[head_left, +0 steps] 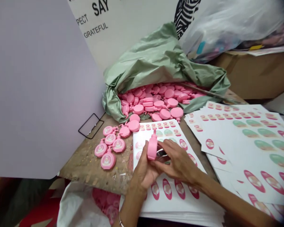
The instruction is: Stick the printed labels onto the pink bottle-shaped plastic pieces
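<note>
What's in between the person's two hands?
In the head view, a pink plastic bottle-shaped piece sits between the left hand and the right hand.

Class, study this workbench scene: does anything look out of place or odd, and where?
A thin black wire rectangle sits where the wooden tabletop meets the lilac panel. It looks odd because it matches neither the pink bottle-shaped pieces nor the sticker sheets nearby.

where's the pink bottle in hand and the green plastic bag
Pink plastic pump bottle [152,146], head view, on its body
Crumpled pale green plastic bag [156,60], head view, on its upper fold
</note>
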